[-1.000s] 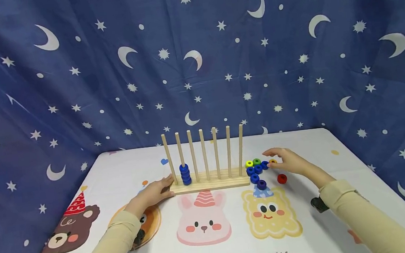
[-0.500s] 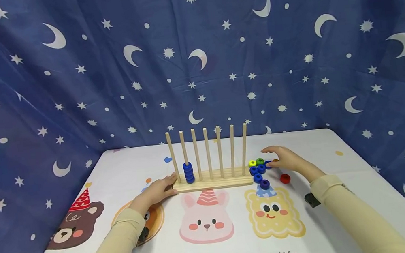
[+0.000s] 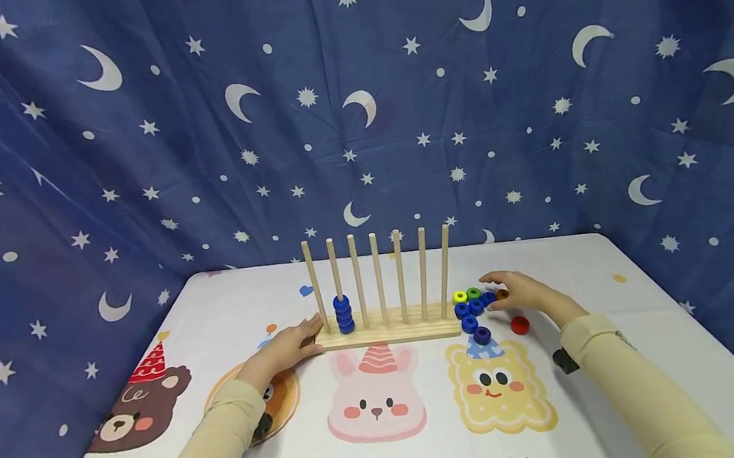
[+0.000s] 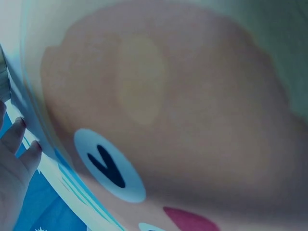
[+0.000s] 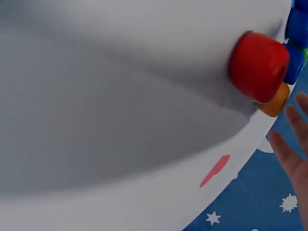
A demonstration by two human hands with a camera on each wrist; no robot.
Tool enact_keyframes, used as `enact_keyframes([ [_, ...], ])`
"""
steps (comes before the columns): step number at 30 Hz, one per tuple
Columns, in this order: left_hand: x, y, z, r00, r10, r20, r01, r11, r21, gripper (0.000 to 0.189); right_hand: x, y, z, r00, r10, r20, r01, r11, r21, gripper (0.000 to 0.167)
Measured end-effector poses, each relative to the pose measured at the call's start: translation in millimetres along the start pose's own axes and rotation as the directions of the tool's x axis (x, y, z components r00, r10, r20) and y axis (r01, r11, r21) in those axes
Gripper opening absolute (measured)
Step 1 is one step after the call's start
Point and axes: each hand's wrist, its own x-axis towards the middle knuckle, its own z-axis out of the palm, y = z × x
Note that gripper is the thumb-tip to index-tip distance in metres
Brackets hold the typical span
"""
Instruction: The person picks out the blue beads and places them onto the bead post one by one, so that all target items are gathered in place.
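A wooden stand (image 3: 387, 336) with several upright pegs stands mid-table. Several blue rings (image 3: 343, 314) are stacked on its second peg from the left. My left hand (image 3: 285, 347) rests against the stand's left end, thumb at the front corner. My right hand (image 3: 521, 294) arches over the loose beads right of the stand, thumb and fingers spread. Beneath it lie an orange bead (image 3: 502, 294), partly hidden, and a blue bead (image 3: 488, 297). In the right wrist view its spread fingers (image 5: 288, 154) show apart from the beads. A red bead (image 3: 519, 325) lies below the palm.
Next to the stand's right end lie a yellow bead (image 3: 459, 297), a green bead (image 3: 473, 293) and several blue beads (image 3: 470, 324). A printed white cloth (image 3: 429, 455) covers the table. A blue star-and-moon curtain (image 3: 352, 75) hangs behind.
My right hand has shifted slightly left, further over the orange bead. The left hand stays at the stand's end. The head view has turned a little left.
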Motion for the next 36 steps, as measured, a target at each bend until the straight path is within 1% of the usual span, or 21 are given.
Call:
enact_keyframes([
  [3, -0.8, -0.1, 0.4, 1.0, 0.0, -0.002, 0.0, 1.0, -0.005, 0.068, -0.8, 3.0, 1.7, 1.0, 0.0, 0.022, 0.0, 1.0, 0.003, 0.059],
  [7, -0.5, 0.6, -0.4, 1.0, 0.012, -0.015, -0.012, 1.0, -0.011, 0.068, -1.0, 4.0, 1.2, 1.0, 0.019, 0.015, -0.019, 1.0, -0.001, 0.058],
  [12, -1.5, 0.3, -0.8, 1.0, 0.001, -0.02, -0.001, 1.0, -0.015, 0.067, 2.3, 5.7, 2.5, 0.995, 0.088, 0.047, -0.086, 0.995, -0.045, 0.057],
  [14, -2.3, 0.5, -0.7, 1.0, 0.006, -0.021, -0.006, 1.0, -0.009, 0.068, 3.5, 7.0, 3.9, 0.993, 0.101, 0.064, -0.097, 0.994, -0.053, 0.057],
  [17, -3.0, 0.5, -0.3, 1.0, 0.013, -0.025, -0.014, 1.0, -0.01, 0.068, 3.5, 8.5, 5.7, 0.995, 0.069, 0.073, -0.065, 0.996, -0.065, 0.056],
  [20, -2.6, 0.7, -0.3, 0.999, 0.026, -0.03, -0.026, 1.0, -0.002, 0.067, 2.3, 8.1, 6.6, 0.996, 0.051, 0.071, -0.048, 0.998, -0.047, 0.053],
  [24, -1.5, 0.5, -0.6, 0.999, 0.037, -0.033, -0.037, 0.999, 0.0, 0.065, 1.2, 6.8, 7.9, 0.995, 0.064, 0.07, -0.062, 0.998, -0.026, 0.046],
  [26, -1.0, 0.3, -0.9, 0.999, 0.043, -0.032, -0.042, 0.999, 0.004, 0.065, 1.0, 6.8, 8.1, 0.996, 0.056, 0.068, -0.055, 0.998, -0.029, 0.042],
  [30, -0.8, -0.2, -0.9, 0.999, 0.037, -0.025, -0.038, 0.999, -0.007, 0.064, 2.4, 7.1, 9.7, 0.999, 0.026, 0.043, -0.024, 0.999, -0.046, 0.034],
  [33, -1.1, -0.3, -1.5, 0.999, 0.037, -0.022, -0.037, 0.999, -0.007, 0.064, 4.3, 5.9, 11.4, 1.0, -0.006, 0.015, 0.007, 0.997, -0.079, 0.029],
  [36, -1.3, 0.6, -2.0, 1.0, 0.021, -0.011, -0.021, 1.0, -0.023, 0.063, 5.0, 2.7, 11.7, 1.0, 0.002, 0.0, -0.002, 0.995, -0.098, 0.026],
])
